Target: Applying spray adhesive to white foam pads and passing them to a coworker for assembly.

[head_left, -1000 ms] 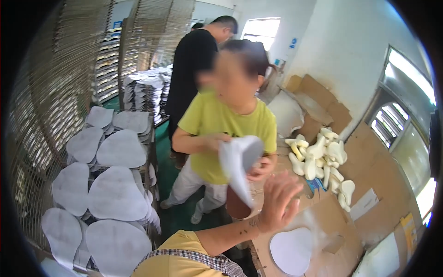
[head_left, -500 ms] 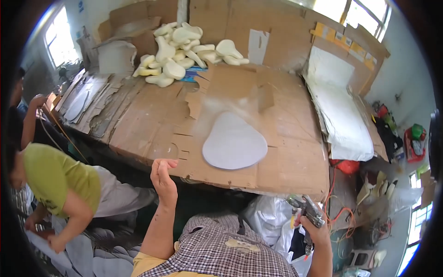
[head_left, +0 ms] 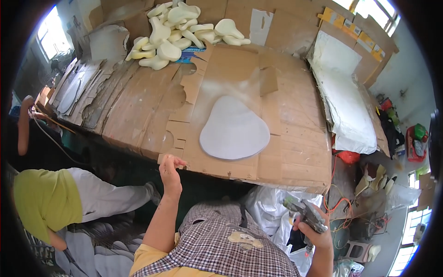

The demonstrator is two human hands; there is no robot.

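My right hand (head_left: 316,233) is wrapped round the handle of a metal spray gun (head_left: 308,217), held low at the right in front of the table's near edge. My left hand (head_left: 170,174) is raised beside that edge, its fingers loosely bent with the tips apart, and no object shows in it. Flat on the cardboard-covered table (head_left: 300,161) lies a pale grey, rounded triangular pad (head_left: 235,129), touched by neither hand. A whitish sprayed haze marks the cardboard around its far side.
Cream foam pieces (head_left: 168,51) are heaped at the back left. A white-covered board (head_left: 344,97) leans at the right, and an orange hose (head_left: 341,201) runs below. At lower left, a person in a green shirt (head_left: 46,198) bends over several grey pads (head_left: 108,251).
The view has shifted slightly. My left hand has turned, its fingers more bent. The spray gun remains in my right hand. The person in green has bent lower at the left.
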